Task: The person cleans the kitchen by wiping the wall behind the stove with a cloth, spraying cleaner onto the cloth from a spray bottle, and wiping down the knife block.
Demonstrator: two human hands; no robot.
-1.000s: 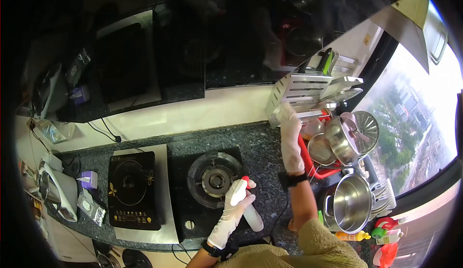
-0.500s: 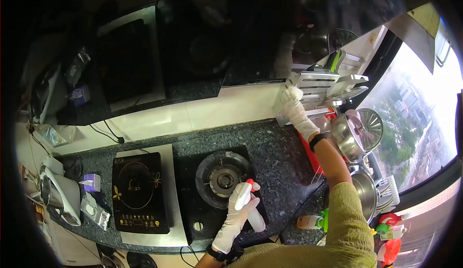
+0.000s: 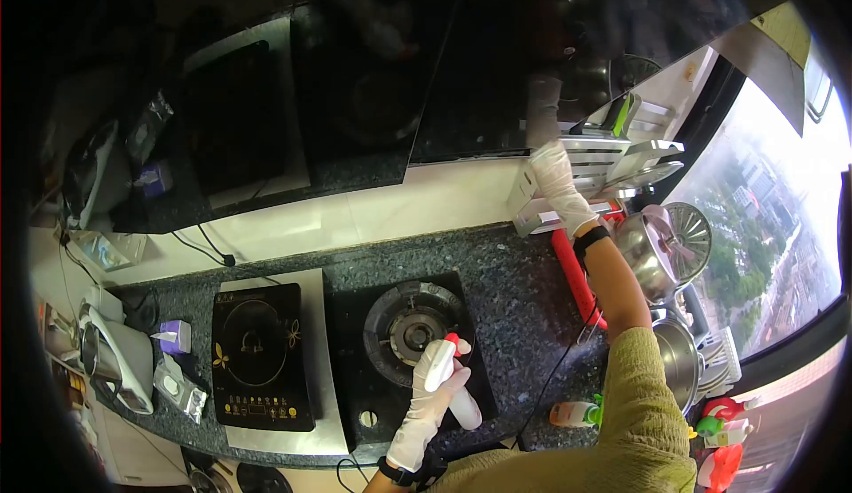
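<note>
My left hand (image 3: pixel 432 395), in a thin whitish glove, is closed around a spray bottle (image 3: pixel 465 409) with a white and red trigger head. The bottle is held over the front of the black gas stove (image 3: pixel 390 293), beside its round burner (image 3: pixel 415 333). My right hand (image 3: pixel 555 173), also gloved, reaches up to the lower edge of the glossy dark range hood (image 3: pixel 479 102). It is in front of a slotted metal rack (image 3: pixel 590 157). The right fingertips blend with the hood edge, so their grip does not show.
An induction cooker (image 3: pixel 259 355) lies left of the stove, with a purple tissue pack (image 3: pixel 175 337) and silver wipes packet (image 3: pixel 180 391) farther left. At right are a red roll-shaped object (image 3: pixel 577 280), steel pot (image 3: pixel 643 258), large steel bowl (image 3: pixel 674 360) and orange-and-green bottle (image 3: pixel 575 414).
My right hand has moved slightly up to the hood edge, its fingers now pointing upward. My left hand keeps the spray bottle near the burner. The view has shifted a little.
</note>
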